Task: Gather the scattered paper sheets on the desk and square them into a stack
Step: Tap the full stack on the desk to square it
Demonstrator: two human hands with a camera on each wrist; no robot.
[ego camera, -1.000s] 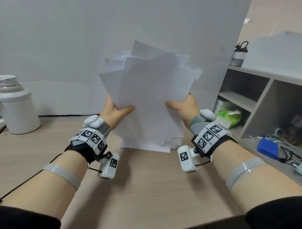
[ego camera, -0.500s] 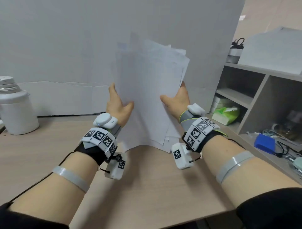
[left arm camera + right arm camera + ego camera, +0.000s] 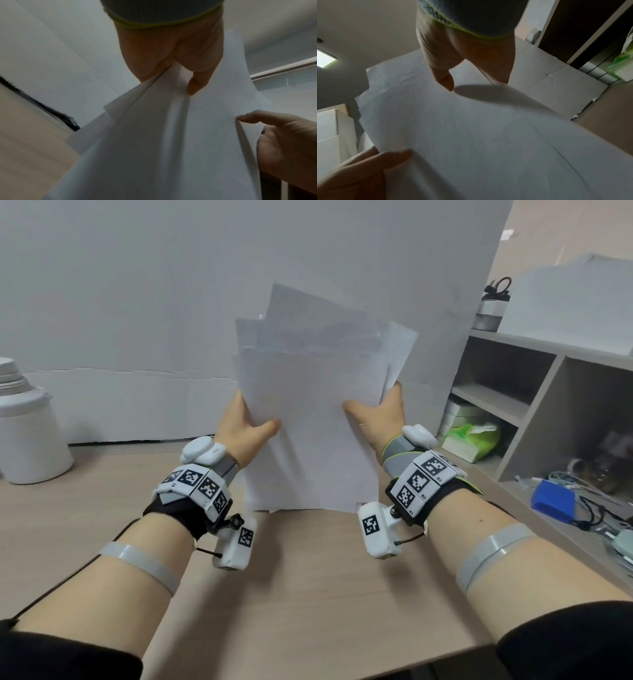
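A bundle of several white paper sheets (image 3: 315,419) stands upright with its lower edges at the wooden desk (image 3: 308,583). The top edges are uneven, with corners poking out at the upper right. My left hand (image 3: 255,424) grips the bundle's left side, thumb in front and fingers behind. On the right side my right hand (image 3: 371,414) grips it the same way. In the left wrist view the left hand (image 3: 173,56) pinches the sheets (image 3: 171,142), with the right hand (image 3: 283,135) opposite. The right wrist view shows the right hand (image 3: 467,58) on the sheets (image 3: 471,128).
A white jug (image 3: 27,433) stands at the desk's far left. A white board (image 3: 308,268) backs the desk. On the right is a shelf unit (image 3: 534,412) holding a green tissue pack (image 3: 469,436), a blue object (image 3: 553,505) and cables.
The widely fanned sheets have been drawn into a narrower, more even bundle. Both hands moved inward and a little higher along its sides.
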